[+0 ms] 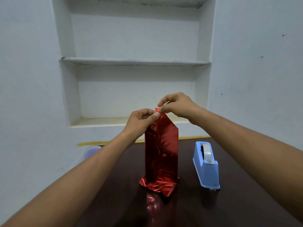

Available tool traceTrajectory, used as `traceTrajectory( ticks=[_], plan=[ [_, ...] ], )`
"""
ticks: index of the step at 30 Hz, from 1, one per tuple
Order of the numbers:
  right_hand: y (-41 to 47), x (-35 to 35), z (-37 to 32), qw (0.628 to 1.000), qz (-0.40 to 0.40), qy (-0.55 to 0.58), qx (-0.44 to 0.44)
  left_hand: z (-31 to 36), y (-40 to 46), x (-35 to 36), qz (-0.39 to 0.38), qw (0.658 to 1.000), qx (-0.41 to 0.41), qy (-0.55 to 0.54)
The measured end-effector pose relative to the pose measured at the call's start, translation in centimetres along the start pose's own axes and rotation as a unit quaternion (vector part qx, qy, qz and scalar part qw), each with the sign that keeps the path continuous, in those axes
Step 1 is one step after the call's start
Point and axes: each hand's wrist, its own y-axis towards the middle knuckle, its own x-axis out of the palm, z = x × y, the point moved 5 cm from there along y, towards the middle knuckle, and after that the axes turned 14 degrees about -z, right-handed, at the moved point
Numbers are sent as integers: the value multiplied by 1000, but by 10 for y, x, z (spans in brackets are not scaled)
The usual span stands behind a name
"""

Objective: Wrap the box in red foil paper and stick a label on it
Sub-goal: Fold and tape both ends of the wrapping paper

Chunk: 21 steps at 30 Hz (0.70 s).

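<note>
A tall box wrapped in red foil paper (161, 151) stands upright on the dark table (229, 202). Its top foil is folded into a point, and loose crumpled foil spreads out at its base. My left hand (141, 121) pinches the foil just below the tip from the left. My right hand (176, 105) pinches the very tip of the foil from the right, above the box. The box itself is hidden under the foil. No label is in view.
A light blue tape dispenser (206, 164) with a clear tape roll stands on the table to the right of the box. A pale plastic container (91, 151) sits at the table's far left edge. Behind is a white wall niche with shelves (134, 62).
</note>
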Motion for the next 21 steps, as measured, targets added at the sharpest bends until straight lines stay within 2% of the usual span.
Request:
traceTrajectory(
  ticks=[6, 10, 16, 21],
  plan=[
    [2, 1, -4, 1000, -20, -20, 4, 3, -7, -4, 43, 998, 27, 26],
    [3, -1, -10, 996, -23, -88, 12, 5, -8, -4, 57, 996, 47, 54],
    [6, -3, -25, 975, -19, -221, -2, 5, -5, -4, 61, 995, 44, 70],
    [10, -2, -27, 971, -40, -234, 9, 8, -2, -8, 48, 995, 16, 90]
  ],
)
